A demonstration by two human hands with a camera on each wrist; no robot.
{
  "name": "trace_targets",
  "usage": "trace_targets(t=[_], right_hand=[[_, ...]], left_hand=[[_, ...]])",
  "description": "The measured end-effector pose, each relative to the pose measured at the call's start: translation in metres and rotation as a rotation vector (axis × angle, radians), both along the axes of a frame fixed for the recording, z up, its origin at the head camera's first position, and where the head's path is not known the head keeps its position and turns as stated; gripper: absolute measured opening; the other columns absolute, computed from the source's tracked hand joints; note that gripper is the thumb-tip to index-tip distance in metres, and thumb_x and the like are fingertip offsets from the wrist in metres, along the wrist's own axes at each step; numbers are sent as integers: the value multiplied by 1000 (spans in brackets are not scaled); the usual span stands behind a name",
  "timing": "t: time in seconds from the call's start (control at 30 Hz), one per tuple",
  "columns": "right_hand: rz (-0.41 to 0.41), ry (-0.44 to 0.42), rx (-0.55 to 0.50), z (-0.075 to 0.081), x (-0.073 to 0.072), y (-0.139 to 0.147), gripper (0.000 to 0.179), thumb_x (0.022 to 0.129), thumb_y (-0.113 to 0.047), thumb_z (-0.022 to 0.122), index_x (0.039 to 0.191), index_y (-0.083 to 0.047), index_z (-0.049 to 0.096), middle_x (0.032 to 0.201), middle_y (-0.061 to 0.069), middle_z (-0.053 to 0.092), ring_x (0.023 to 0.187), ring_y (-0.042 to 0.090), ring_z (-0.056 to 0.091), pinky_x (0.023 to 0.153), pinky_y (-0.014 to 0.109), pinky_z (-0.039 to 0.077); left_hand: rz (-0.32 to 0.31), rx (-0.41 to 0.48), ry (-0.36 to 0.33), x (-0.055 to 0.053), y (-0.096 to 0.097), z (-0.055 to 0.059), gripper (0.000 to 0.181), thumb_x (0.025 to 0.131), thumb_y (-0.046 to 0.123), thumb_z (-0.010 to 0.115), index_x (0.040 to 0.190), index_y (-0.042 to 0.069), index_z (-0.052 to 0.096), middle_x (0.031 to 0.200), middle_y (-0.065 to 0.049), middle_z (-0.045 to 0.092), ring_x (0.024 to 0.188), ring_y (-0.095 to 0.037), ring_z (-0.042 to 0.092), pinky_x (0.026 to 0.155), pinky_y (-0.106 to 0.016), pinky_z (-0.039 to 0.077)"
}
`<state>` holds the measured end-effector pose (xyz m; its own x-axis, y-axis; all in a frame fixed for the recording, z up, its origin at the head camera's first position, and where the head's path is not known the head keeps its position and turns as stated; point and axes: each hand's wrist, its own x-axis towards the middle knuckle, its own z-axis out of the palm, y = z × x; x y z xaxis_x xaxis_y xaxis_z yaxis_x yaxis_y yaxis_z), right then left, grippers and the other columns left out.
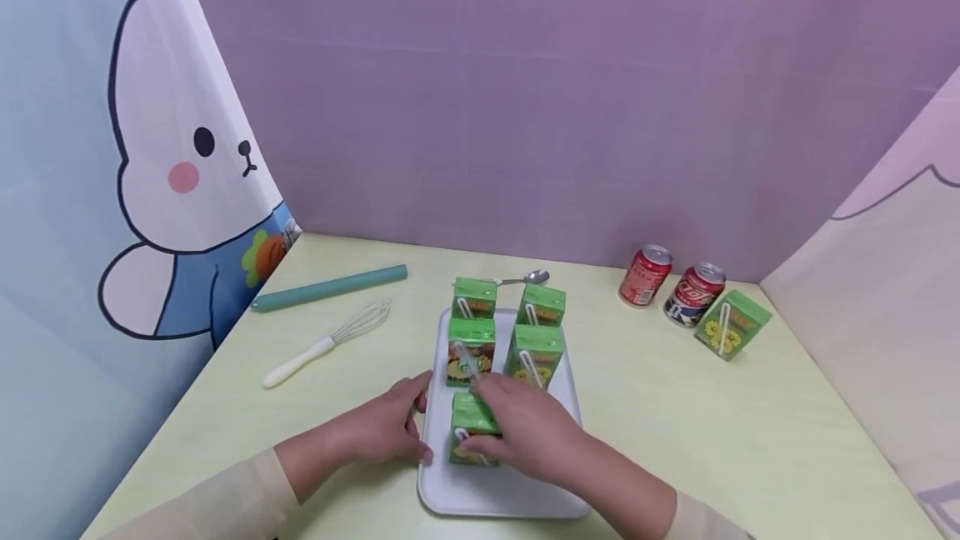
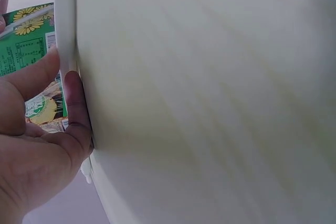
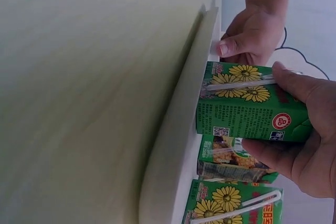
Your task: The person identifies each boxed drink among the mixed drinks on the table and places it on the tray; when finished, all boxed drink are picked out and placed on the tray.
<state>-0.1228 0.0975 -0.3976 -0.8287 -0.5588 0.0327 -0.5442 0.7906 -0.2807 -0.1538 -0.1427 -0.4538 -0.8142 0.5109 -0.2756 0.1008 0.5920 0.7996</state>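
A white tray (image 1: 517, 494) lies on the table, with several green drink cartons standing on it in two columns. My right hand (image 1: 534, 427) grips the front-left drink carton (image 1: 472, 415) from above, thumb on its near face. In the right wrist view that carton (image 3: 252, 103) shows yellow flowers and a white straw, its base at the tray. My left hand (image 1: 386, 422) holds the tray's left edge; the left wrist view has thumb and fingers at the rim (image 2: 65, 19). Behind the held carton stand a middle-left carton (image 1: 471, 348) and a middle-right carton (image 1: 538, 344).
Left of the tray lie a white-handled whisk (image 1: 330, 344) and a teal rod (image 1: 330, 288). A spoon (image 1: 536, 277) is behind the tray. At the back right are two soda cans (image 1: 643, 277) and another green carton (image 1: 731, 327), which is tilted.
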Motion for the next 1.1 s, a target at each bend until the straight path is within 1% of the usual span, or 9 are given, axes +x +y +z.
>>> trace_targets(t=[0.1,0.23,0.53,0.63,0.73,0.83,0.9,1.0,1.1], right_hand=[[2,-10,2,0,-2,-4,57,82,-61,67,122,-22,54,115,-4,63,93,8,58,78,32,52],[6,4,1,-1,-3,-7,59,83,-61,66,125,-22,53,115,-5,62,92,8,58,77,31,52],[7,-13,-8,-4,-2,-9,58,83,-60,66,125,-22,53,117,-5,62,95,8,57,81,32,52],[1,-38,-14,-3,-2,-7,66,81,-64,65,129,-23,52,121,-4,62,101,9,59,85,34,53],[-31,-79,-61,5,-4,2,75,78,-71,62,135,-23,51,124,-4,62,106,11,60,88,38,53],[-95,-62,-136,19,-8,19,81,79,-72,59,139,-20,50,121,-2,65,105,15,63,88,39,54],[-151,-32,-196,30,-13,35,79,81,-71,58,139,-18,51,116,-1,66,102,16,64,86,37,54],[-235,-9,-295,47,-25,63,74,84,-65,61,139,-16,50,116,1,65,101,20,65,85,37,55],[-272,-4,-378,57,-38,95,66,88,-57,63,136,-15,50,118,3,62,103,24,65,86,40,56]], left_hand=[[3,5,4,0,-1,2,114,72,18,87,156,2,12,111,-8,45,82,-16,56,64,-26,50],[3,17,8,0,-1,4,114,71,16,87,156,2,12,110,-9,45,81,-17,56,64,-26,49],[0,8,4,1,-2,1,114,71,17,87,156,2,12,110,-9,46,81,-16,56,64,-25,49],[1,16,4,1,-2,1,114,71,16,87,156,1,12,111,-9,46,81,-17,56,64,-26,49],[2,25,6,1,-1,0,115,71,16,87,156,1,12,111,-10,46,82,-17,56,65,-26,49],[4,20,6,1,0,-1,115,71,17,87,156,1,12,111,-9,45,82,-16,56,65,-26,49],[4,16,6,1,1,-1,115,71,17,87,156,0,12,111,-8,45,82,-16,56,65,-25,49],[6,14,5,1,1,0,115,71,16,87,156,-1,12,112,-9,45,82,-17,55,63,-25,48],[8,15,4,2,1,1,115,71,15,87,155,-1,12,112,-9,45,82,-17,55,63,-25,48]])
